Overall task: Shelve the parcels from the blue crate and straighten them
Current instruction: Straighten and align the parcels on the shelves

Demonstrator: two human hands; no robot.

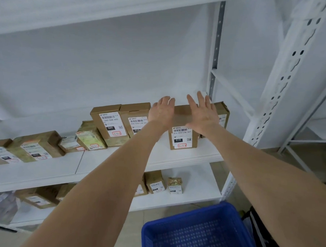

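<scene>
A brown cardboard parcel (182, 137) with a white "010" label stands upright on the middle shelf (175, 157). My left hand (161, 112) lies over its top left corner with the fingers bent over the back edge. My right hand (203, 114) rests flat on its top right, fingers straight and spread. More upright parcels flank it: one labelled "060" (109, 124), another "010" one (136, 120) and one at the far right (223, 114), partly hidden by my right hand. The blue crate (200, 233) sits below at the bottom right and looks empty.
Smaller parcels (36, 147) lie along the left of the middle shelf. The lower shelf holds several small parcels (156, 181). A white perforated upright (283, 76) bounds the shelf on the right. The shelf above is just overhead.
</scene>
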